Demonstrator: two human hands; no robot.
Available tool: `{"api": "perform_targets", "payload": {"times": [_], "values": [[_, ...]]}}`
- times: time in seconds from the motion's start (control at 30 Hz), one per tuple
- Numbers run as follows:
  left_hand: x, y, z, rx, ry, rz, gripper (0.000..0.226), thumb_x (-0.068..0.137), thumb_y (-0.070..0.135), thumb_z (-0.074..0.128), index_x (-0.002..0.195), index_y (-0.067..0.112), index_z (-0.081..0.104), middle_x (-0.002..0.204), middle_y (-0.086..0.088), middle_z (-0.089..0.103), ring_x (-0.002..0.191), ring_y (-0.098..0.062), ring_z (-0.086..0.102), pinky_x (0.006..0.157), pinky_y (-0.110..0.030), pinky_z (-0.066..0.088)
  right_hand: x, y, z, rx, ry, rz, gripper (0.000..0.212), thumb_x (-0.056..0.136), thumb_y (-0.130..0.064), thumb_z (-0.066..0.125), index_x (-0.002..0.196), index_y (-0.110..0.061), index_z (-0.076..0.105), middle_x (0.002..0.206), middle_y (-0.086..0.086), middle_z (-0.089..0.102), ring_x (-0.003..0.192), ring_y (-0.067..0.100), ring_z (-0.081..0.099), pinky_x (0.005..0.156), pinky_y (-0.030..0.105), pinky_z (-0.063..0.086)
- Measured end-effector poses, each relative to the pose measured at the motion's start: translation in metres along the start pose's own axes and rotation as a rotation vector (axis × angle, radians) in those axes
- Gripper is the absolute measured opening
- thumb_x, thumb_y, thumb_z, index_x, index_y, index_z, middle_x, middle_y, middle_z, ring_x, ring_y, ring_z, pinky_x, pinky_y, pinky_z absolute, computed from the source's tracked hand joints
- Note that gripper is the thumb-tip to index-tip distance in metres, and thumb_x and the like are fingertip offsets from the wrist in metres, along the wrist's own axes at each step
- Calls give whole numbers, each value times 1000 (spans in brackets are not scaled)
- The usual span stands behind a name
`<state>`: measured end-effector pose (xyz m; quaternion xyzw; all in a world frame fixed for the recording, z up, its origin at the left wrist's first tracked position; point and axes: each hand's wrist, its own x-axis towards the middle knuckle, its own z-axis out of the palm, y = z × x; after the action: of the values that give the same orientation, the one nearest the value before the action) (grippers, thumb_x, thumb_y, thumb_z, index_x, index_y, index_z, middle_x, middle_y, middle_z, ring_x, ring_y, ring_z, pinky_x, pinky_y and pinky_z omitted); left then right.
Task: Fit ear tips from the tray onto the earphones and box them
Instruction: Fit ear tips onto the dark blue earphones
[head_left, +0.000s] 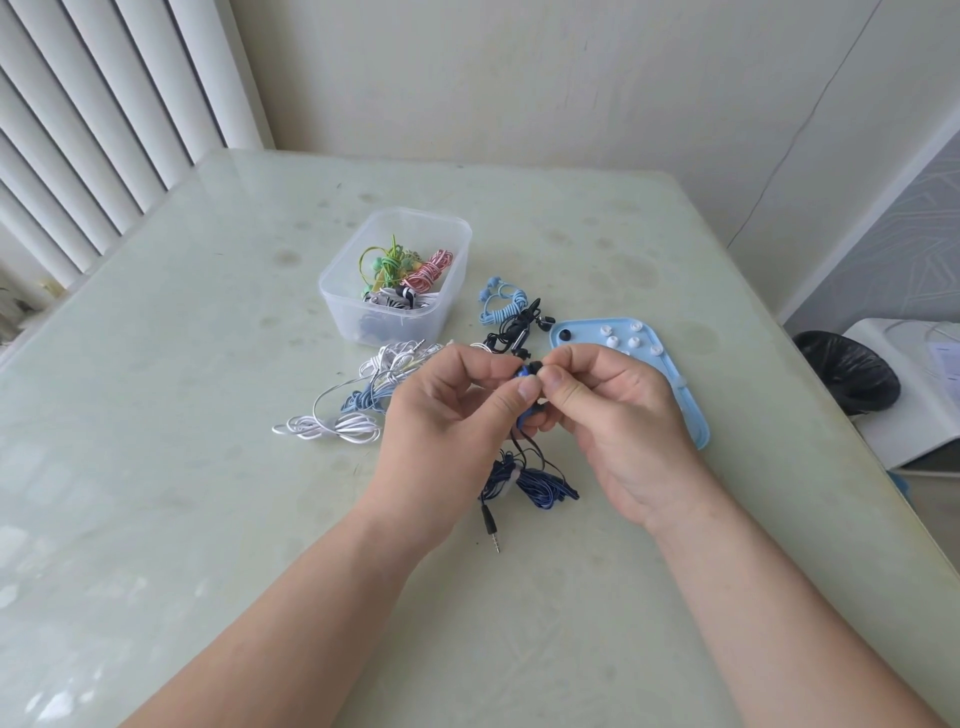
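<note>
My left hand (452, 410) and my right hand (618, 410) meet over the middle of the table. Between their fingertips they pinch a dark blue earbud (527, 375) with a black tip on it. Its dark blue cable bundle (535, 483) hangs down to the table, and the jack plug (491, 525) lies in front. The light blue tray (691, 415) lies just right of my right hand, holding several white ear tips (613, 343) and one black tip (565, 335). A clear plastic box (343, 296) behind holds green, pink and striped earphones.
White earphones (332, 423) and a blue-white pair (363, 402) lie left of my hands. A light blue pair (501, 301) and a black pair (517, 332) lie between box and tray. A black-lined bin (847, 374) stands past the table's right edge. Window blinds (104, 104) hang at the left.
</note>
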<state>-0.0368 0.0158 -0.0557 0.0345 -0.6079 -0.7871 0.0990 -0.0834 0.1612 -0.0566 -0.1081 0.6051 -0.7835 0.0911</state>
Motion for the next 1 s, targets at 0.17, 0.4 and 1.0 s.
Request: {"api": "perform_targets", "payload": {"times": [0.17, 0.4, 1.0], "values": [[-1, 0, -1, 20, 25, -14, 11, 90, 4, 76, 95, 1, 67, 88, -21, 75, 78, -41, 73, 76, -44, 63, -3, 0, 0, -57, 37, -71, 14, 94, 5, 63, 90, -6, 71, 83, 16, 73, 69, 27, 67, 67, 33, 55], [-3, 6, 3, -53, 22, -47, 9, 91, 0, 72, 95, 1, 65, 80, -8, 74, 69, -25, 76, 53, -16, 50, -8, -2, 3, -176, 98, -177, 10, 92, 8, 66, 92, 1, 73, 81, 16, 76, 65, 22, 71, 66, 29, 57], [-3, 11, 4, -83, 53, -58, 10, 93, -3, 70, 100, -4, 65, 75, -3, 72, 62, -18, 73, 45, -12, 45, -10, 3, 7, -124, 55, -107, 37, 92, 14, 59, 105, -13, 79, 93, 7, 76, 74, 17, 68, 70, 24, 54]]}}
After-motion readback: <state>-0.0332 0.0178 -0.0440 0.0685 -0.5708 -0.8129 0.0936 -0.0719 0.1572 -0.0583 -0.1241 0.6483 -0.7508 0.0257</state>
